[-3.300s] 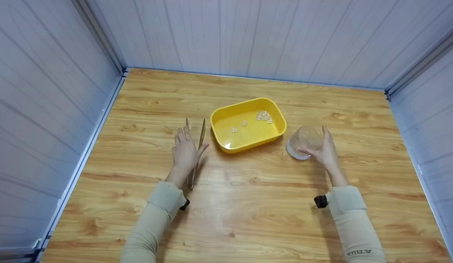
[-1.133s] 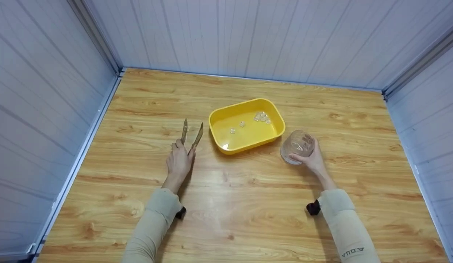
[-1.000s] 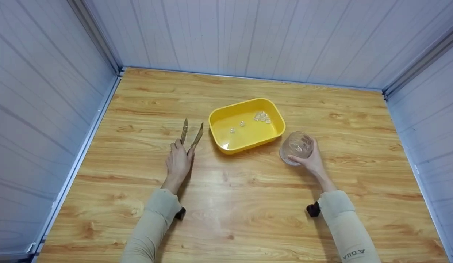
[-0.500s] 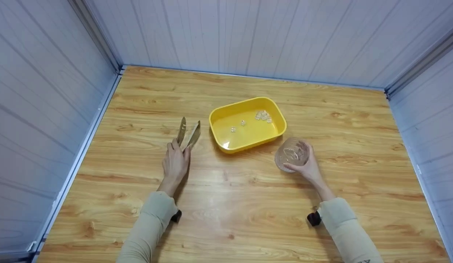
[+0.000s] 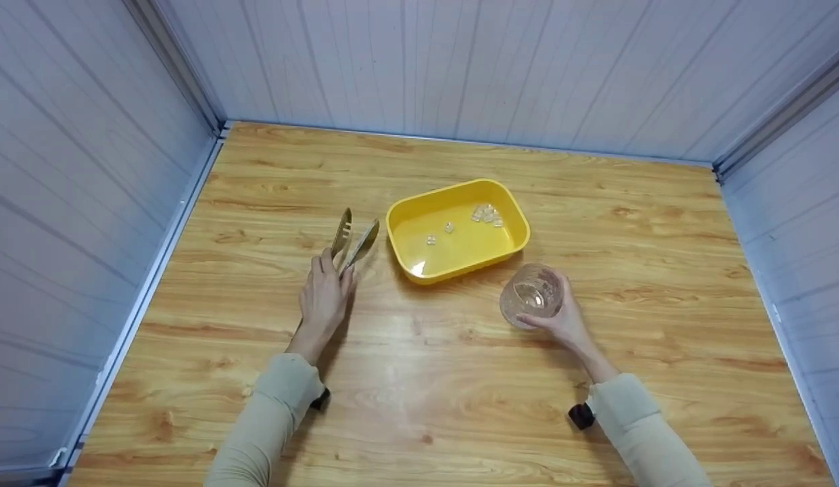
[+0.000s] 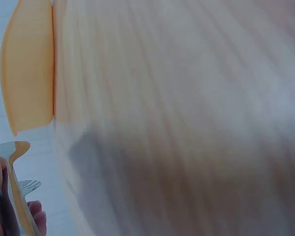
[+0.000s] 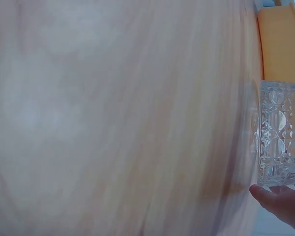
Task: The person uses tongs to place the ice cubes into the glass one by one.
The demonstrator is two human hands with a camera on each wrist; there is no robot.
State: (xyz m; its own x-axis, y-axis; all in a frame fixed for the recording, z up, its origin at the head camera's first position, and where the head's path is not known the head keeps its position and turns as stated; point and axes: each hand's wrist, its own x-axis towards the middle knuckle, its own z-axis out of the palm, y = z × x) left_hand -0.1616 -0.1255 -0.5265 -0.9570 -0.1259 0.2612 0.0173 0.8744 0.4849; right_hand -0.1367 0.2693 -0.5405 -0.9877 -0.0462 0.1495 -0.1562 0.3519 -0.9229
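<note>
My left hand (image 5: 322,297) grips metal tongs (image 5: 365,242) left of the yellow tub, their two ends apart with nothing between them. One end is slotted; in the left wrist view the tongs (image 6: 20,204) rise from between thumb and fingers. On the other side, my right hand (image 5: 561,323) holds a clear, patterned drinking glass (image 5: 529,295), thumb on the near side. The right wrist view shows the textured wall of the glass (image 7: 277,132) close to the tabletop. Several small clear cubes (image 5: 487,214) lie inside the yellow tub (image 5: 458,272), two apart from the cluster.
The tub stands between both hands on a wood-grain table (image 5: 419,379). Pale panels enclose the table at the back (image 5: 433,67), left (image 5: 88,203) and right (image 5: 798,237).
My left hand has taken hold of the tongs, and their ends have drawn closer together. The right hand has gripped the glass and brought it nearer and leftward. The tub stays put.
</note>
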